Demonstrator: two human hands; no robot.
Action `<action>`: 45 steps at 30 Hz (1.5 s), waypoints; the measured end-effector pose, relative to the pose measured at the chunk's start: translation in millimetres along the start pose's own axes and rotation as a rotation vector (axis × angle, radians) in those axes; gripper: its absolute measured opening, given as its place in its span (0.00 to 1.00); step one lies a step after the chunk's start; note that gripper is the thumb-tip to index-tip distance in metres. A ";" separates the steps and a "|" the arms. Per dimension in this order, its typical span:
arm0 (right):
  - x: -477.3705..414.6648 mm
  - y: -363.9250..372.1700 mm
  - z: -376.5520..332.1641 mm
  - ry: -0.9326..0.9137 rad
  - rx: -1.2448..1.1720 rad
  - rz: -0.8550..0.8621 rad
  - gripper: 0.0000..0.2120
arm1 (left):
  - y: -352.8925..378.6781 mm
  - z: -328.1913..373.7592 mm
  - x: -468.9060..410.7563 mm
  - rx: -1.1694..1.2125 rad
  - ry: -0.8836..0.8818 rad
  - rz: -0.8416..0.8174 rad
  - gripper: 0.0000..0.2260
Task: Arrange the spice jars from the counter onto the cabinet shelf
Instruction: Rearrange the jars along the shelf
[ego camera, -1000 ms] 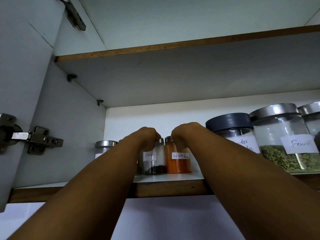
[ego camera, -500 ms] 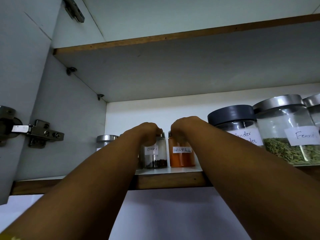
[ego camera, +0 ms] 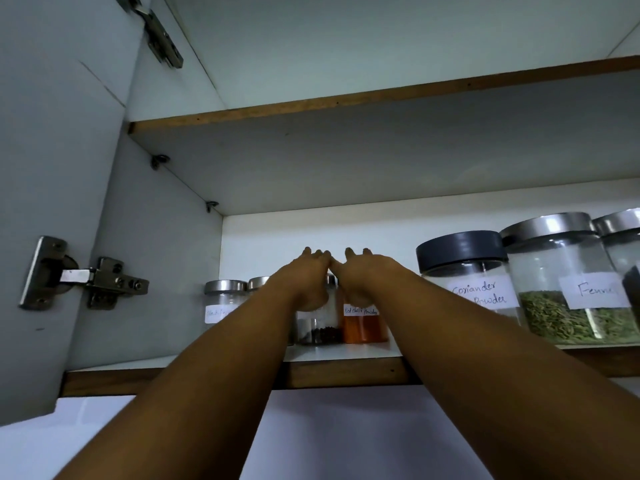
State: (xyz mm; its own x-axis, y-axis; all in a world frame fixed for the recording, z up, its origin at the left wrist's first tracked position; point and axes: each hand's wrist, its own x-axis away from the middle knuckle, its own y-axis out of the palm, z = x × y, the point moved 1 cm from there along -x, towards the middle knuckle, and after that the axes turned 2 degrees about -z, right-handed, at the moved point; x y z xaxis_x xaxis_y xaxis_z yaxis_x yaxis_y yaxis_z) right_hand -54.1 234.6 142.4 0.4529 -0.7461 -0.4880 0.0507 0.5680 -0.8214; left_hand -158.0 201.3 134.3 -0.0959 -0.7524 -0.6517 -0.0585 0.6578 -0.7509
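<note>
Both hands mid-frame, fingers straight and holding nothing: left hand (ego camera: 308,280) over the dark-spice jar (ego camera: 320,332), right hand (ego camera: 363,277) over the orange chilli jar (ego camera: 363,327), both jars upright on the shelf (ego camera: 346,354) just below the palms, contact unclear.

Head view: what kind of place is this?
Probably a home kitchen cabinet: hand-labelled glass jar of green seeds, small orange-powder jar, white shelf with brown wooden edge, steel door hinge.

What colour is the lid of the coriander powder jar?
Dark grey; the coriander powder jar lid shows best in the head view.
</note>
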 end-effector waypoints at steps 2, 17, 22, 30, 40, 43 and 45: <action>10.4 -4.7 -5.5 0.021 0.009 0.013 0.34 | -3.8 10.0 8.3 0.059 0.022 0.075 0.26; 132.7 -73.8 71.0 -0.177 0.206 0.508 0.15 | -73.0 107.0 50.7 0.347 0.149 0.171 0.28; 165.9 -85.1 131.8 0.107 -0.014 0.398 0.11 | -88.6 157.9 52.0 0.221 0.185 -0.031 0.26; 192.8 -72.9 178.6 0.133 -0.111 0.220 0.12 | -91.0 184.2 46.1 -0.046 0.137 -0.026 0.13; 166.6 -63.9 169.6 0.108 -0.058 0.236 0.09 | -79.2 173.0 21.4 -0.038 0.114 0.009 0.16; 156.1 -56.5 161.7 0.097 -0.016 0.243 0.06 | -69.5 168.5 10.4 -0.057 0.099 -0.007 0.17; 147.3 -51.4 157.7 0.097 0.001 0.242 0.07 | -62.4 165.7 2.9 -0.071 0.101 -0.017 0.16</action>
State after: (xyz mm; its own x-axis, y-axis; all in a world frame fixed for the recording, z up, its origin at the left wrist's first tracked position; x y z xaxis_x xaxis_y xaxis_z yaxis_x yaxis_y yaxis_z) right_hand 150.3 150.3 159.3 0.3646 -0.6184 -0.6961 -0.0477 0.7342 -0.6773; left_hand 10.1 152.4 161.6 -0.1934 -0.7589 -0.6219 -0.1304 0.6481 -0.7503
